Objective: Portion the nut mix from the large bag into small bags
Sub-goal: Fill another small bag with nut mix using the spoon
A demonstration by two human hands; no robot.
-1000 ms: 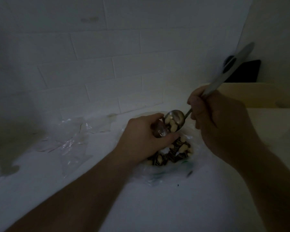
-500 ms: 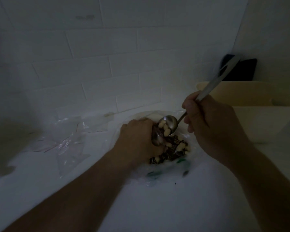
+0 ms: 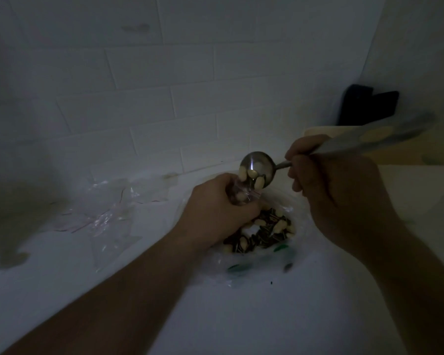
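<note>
Spoon [image 3: 258, 169] now tipped higher, w/ spare bags [image 3: 108, 208] left

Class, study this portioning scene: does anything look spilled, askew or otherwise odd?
Little stands out. A dark speck lies on the counter beside the large bag, perhaps a stray crumb. The spoon tips nuts into the small bag, none visibly missing.

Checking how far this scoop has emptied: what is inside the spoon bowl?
A few pale nuts cling to the lower lip of the spoon, tipping into the small bag; the bag's contents are mostly hidden by the left hand.
</note>
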